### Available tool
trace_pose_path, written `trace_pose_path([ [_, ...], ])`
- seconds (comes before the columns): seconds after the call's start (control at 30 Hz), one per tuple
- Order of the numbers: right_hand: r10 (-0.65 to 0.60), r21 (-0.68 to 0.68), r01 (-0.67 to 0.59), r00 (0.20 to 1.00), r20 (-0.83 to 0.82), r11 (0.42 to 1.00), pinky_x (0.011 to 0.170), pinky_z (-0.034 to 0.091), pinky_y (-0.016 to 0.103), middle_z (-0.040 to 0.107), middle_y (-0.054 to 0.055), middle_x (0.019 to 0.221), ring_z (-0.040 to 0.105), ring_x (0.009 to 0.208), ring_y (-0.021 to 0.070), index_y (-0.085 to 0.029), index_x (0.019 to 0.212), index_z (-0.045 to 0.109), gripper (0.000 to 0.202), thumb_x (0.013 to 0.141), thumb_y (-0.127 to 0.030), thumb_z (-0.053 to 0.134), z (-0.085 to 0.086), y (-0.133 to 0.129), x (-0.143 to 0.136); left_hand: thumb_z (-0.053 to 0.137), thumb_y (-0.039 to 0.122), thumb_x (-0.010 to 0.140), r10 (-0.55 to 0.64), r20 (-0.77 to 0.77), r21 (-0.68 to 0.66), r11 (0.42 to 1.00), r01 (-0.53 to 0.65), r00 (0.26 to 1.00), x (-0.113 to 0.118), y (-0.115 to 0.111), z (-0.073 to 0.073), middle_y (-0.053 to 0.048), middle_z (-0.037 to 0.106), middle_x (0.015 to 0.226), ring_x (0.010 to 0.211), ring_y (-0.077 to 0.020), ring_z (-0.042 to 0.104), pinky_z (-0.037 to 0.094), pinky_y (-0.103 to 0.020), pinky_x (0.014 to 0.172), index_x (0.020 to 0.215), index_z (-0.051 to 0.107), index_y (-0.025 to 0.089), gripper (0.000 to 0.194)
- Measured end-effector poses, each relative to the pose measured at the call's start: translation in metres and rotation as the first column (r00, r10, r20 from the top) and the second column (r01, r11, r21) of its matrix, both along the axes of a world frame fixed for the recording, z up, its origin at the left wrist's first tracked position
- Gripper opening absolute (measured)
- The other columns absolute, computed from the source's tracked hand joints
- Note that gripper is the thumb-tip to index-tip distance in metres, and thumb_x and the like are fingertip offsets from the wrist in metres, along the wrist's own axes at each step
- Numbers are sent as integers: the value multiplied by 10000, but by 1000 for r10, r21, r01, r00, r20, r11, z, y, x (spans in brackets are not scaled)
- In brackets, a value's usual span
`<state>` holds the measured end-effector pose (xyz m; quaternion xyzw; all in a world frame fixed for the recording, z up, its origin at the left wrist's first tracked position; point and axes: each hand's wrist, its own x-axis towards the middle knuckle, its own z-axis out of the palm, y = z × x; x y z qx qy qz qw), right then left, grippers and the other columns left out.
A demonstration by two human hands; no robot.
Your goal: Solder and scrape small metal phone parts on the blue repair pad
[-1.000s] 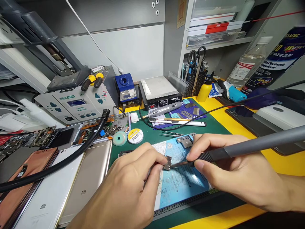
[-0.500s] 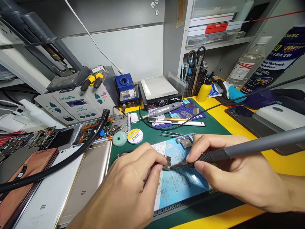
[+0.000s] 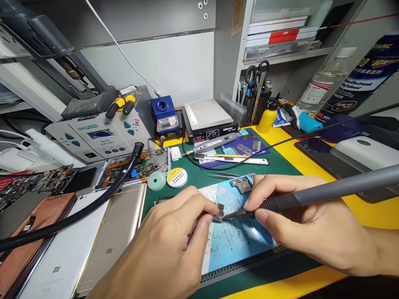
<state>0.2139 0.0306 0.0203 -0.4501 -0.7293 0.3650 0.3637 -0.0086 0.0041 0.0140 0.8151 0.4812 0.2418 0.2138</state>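
Observation:
Between the thumb and index finger of my left hand [image 3: 171, 232] is a small phone circuit board [image 3: 220, 212], its far part hidden by the fingers. My right hand [image 3: 314, 228] grips a grey soldering iron [image 3: 330, 191] near its front end. The iron's thin tip meets or nearly meets the right edge of the board; contact cannot be made out. Both hands are over a blue and white work pad [image 3: 237, 245]. A dark flat metal part [image 3: 242, 185] lies at the pad's far edge, beyond my right fingers.
Phones, among them a gold one [image 3: 115, 232], lie at left under a black hose [image 3: 102, 203]. Behind stand a hot-air station [image 3: 102, 137], a blue soldering station [image 3: 163, 112] and a heating plate [image 3: 208, 114]. Tweezers [image 3: 222, 174], a round tin [image 3: 176, 177] and a yellow bottle [image 3: 267, 118] sit farther back.
Hardly anything differs. The iron's tip and my right hand have shifted very slightly, while my left hand keeps the board in place.

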Motion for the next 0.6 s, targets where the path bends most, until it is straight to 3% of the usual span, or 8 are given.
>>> trace_pose_path([
  [0.43, 19, -51, -23, 997, -73, 998, 405, 388, 199, 664, 30, 654, 593, 596, 157, -205, 721, 720, 132, 709, -105, 633, -4, -2, 1, 508, 145, 943, 30, 10, -41, 999, -30, 999, 1, 0, 4, 17, 635, 897, 803, -127, 595, 403, -239, 657, 966, 618, 263, 163],
  [0.6, 16, -72, -24, 994, -107, 997, 407, 379, 195, 625, 5, 621, 515, 510, 116, -197, 729, 711, 121, 716, -102, 637, -5, -3, 3, 511, 145, 944, 33, 9, -57, 998, -32, 999, 0, -1, 3, 21, 636, 907, 794, -122, 590, 384, -239, 623, 969, 620, 267, 166],
])
